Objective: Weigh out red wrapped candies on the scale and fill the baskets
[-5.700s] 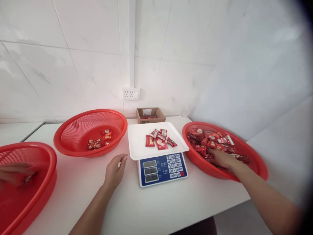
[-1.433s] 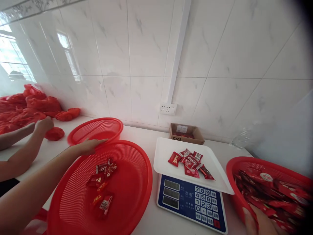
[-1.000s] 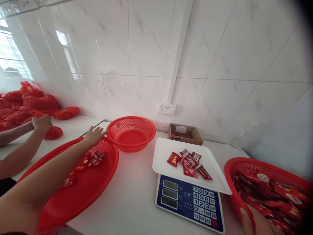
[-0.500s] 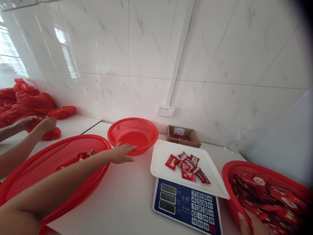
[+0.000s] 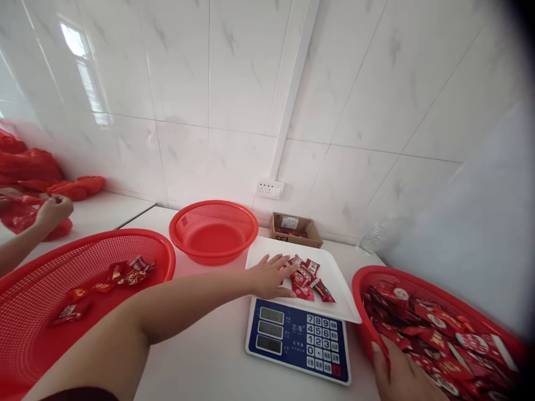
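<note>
My left hand (image 5: pixel 270 277) reaches over the white weighing tray (image 5: pixel 261 252) with its fingers spread. Its fingertips are at the small red wrapped packets (image 5: pixel 308 277), partly covering those on the left; whether they touch is hard to tell. Below the tray is the scale's blue keypad panel (image 5: pixel 298 342). At the lower right, my right hand (image 5: pixel 403 370) grips the rim of a red plastic basket (image 5: pixel 363 295), thumb outside. Its other fingers are partly hidden. This basket is full of similar red packets (image 5: pixel 438 334).
A large red basket (image 5: pixel 104 242) with several packets stands at left. Behind it sits a smaller red basket (image 5: pixel 213 239). A cardboard box (image 5: pixel 311 231) rests by the tiled wall under a socket (image 5: pixel 270 188). Another person's hand (image 5: pixel 54 211) handles red bags at far left.
My left hand has moved right, from beside the smaller red basket to the packets on the weighing tray. My right hand stays on its basket. The view has shifted right.
</note>
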A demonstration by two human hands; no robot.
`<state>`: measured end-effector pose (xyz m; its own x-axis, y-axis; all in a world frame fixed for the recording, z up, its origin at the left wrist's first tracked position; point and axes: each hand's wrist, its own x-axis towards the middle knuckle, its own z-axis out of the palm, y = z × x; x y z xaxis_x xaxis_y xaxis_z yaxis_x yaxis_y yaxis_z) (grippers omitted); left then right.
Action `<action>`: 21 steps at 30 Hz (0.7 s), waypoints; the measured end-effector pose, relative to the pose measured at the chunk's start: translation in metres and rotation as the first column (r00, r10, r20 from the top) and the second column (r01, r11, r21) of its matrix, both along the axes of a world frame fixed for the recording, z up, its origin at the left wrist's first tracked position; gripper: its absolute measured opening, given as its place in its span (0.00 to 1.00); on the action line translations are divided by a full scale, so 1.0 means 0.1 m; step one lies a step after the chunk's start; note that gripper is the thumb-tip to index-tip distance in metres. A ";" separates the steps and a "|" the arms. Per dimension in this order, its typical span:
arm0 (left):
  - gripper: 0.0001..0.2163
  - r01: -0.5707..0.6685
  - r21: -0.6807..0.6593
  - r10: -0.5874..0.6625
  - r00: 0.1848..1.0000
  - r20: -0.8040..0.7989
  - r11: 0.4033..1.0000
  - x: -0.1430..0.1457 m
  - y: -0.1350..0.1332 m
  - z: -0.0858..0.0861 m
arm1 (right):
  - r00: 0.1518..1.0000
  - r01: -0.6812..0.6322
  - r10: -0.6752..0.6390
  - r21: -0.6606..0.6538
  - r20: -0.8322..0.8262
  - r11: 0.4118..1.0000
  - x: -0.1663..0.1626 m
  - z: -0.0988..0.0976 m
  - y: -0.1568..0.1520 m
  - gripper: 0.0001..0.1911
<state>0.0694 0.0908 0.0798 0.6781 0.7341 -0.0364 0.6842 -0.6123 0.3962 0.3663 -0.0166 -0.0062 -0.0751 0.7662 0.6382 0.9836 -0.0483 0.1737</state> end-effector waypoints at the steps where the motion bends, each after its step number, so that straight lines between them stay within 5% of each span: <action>1: 0.36 -0.005 -0.006 0.005 1.000 -0.001 1.000 0.11 0.04 -0.03 | 1.000 0.004 -0.004 -0.003 -0.003 1.000 -0.02 0.01 -0.01 0.24; 8: 0.24 -0.178 0.117 0.163 0.979 0.124 0.977 0.52 0.19 -0.21 | 0.999 0.017 -0.017 0.017 0.027 1.000 -0.07 0.08 -0.05 0.25; 16: 0.10 -0.273 0.130 0.238 0.943 0.235 0.953 0.46 0.29 -0.19 | 0.999 0.006 -0.009 0.053 0.043 0.999 -0.09 0.10 -0.07 0.24; 21: 0.10 -0.386 0.186 0.322 0.898 0.301 0.904 0.27 0.35 -0.05 | 0.999 0.031 -0.032 0.031 0.040 0.999 -0.11 0.11 -0.09 0.22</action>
<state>0.0964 0.1262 0.0751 0.3333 0.8917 0.3063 0.7665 -0.4454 0.4627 0.3558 -0.0256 0.0051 -0.0774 0.7490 0.6580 0.9736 -0.0853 0.2117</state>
